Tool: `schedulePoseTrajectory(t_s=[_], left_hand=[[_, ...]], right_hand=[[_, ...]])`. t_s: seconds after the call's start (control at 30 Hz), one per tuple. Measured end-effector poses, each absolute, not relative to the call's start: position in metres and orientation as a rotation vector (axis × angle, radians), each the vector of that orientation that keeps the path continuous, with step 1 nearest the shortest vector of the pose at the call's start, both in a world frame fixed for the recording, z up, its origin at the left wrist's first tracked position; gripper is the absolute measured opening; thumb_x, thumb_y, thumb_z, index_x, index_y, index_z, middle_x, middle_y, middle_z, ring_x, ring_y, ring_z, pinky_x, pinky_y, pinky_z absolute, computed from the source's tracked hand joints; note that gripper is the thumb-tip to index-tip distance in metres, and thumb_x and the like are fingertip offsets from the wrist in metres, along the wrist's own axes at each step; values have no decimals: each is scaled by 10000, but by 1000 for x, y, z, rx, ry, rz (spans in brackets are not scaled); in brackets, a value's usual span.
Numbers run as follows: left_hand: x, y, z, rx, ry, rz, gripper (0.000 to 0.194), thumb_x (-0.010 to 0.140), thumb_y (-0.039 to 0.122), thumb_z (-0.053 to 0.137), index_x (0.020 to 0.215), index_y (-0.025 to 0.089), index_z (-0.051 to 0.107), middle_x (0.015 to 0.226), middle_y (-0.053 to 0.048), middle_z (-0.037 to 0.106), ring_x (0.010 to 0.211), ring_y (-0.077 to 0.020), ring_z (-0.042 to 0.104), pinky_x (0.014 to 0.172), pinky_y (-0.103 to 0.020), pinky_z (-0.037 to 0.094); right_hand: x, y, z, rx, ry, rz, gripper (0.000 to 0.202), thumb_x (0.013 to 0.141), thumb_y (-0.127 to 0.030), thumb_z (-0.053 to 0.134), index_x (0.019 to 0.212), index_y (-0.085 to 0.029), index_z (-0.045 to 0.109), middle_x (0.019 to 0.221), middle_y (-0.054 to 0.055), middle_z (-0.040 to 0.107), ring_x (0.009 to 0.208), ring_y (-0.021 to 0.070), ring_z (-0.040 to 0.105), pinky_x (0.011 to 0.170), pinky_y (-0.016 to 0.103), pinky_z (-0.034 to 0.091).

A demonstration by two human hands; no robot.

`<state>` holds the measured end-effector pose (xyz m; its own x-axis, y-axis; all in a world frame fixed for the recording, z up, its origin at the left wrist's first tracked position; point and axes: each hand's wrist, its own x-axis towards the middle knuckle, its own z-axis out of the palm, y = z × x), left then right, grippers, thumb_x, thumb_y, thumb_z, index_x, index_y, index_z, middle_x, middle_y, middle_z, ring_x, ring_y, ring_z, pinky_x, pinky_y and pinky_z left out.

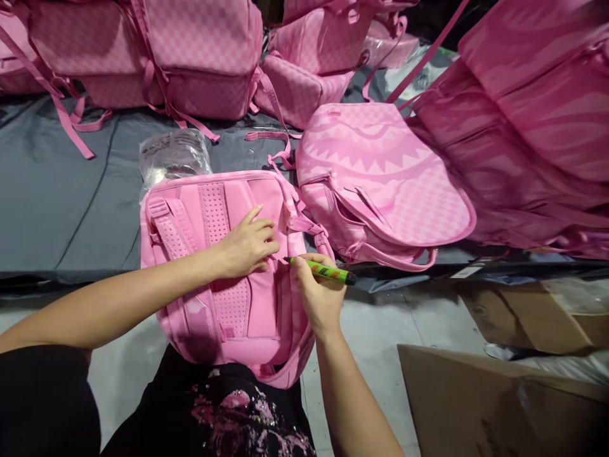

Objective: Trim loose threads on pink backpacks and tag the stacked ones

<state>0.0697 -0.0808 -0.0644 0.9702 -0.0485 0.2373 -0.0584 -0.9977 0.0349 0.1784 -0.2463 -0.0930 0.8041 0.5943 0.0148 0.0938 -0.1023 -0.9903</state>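
A pink backpack (266, 197) rests on my lap and against the table edge, its padded back panel and perforated straps facing up. My left hand (250, 244) lies on that panel with its fingers curled, gripping the pink fabric near the middle. In my right hand (318, 298) is a green marker (328, 271), held between thumb and fingers. Its dark narrow end points at the fabric just beside my left fingertips; whether it touches I cannot tell. A second pink backpack (380, 171) with a jagged-teeth print lies right beside the first, front side up.
Several pink checkered backpacks (204, 38) stand along the back of the dark-covered table (42, 209). More pink bags (537, 114) are piled at the right. A clear plastic bag (174, 152) lies behind the near backpack. Cardboard boxes (476, 400) sit on the floor at lower right.
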Motion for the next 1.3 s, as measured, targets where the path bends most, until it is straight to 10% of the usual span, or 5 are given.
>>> schedulePoseTrajectory(t_s=[1.3], left_hand=[[72, -84, -84, 3108, -42, 565, 157, 837, 318, 695, 834, 164, 664, 871, -74, 672, 1089, -276, 569, 1089, -570, 359]], right_hand=[[184, -242, -108, -1731, -717, 514, 277, 816, -481, 676, 868, -210, 655, 717, 31, 651, 643, 197, 613, 633, 352, 513]])
